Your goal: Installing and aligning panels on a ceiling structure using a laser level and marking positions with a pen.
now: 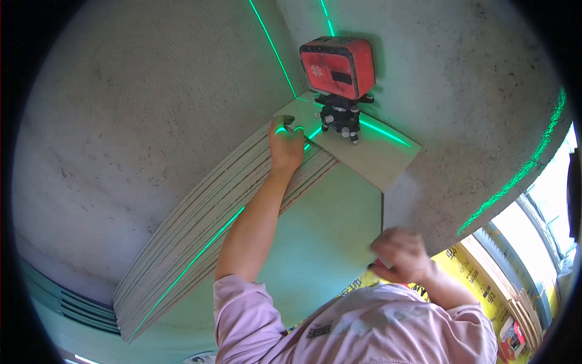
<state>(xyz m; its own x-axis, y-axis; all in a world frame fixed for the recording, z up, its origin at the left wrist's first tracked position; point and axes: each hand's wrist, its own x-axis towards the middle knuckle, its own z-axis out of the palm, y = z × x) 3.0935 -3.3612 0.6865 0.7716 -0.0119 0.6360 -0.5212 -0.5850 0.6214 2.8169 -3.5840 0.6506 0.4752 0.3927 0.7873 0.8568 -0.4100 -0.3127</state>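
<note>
A red and black laser level (337, 68) stands on a small black tripod base (341, 119). Under it lies a pale piece of board (379, 159), set across the top of a stack of upright boards (200, 212). My left hand (286, 147) reaches up to this board piece, its fingers curled at the edge beside the level, with green light on the fingertips. My right hand (403, 255) is lower, near my chest, blurred by motion. Its fingers are bent around something small, dark and reddish that I cannot make out.
Rough grey concrete walls (151, 91) meet in a corner behind the level. Green laser lines run over the walls, boards and stack. At the lower right are yellow printed sheeting (464, 270), wooden strips (524, 315) and a bright window opening (548, 182).
</note>
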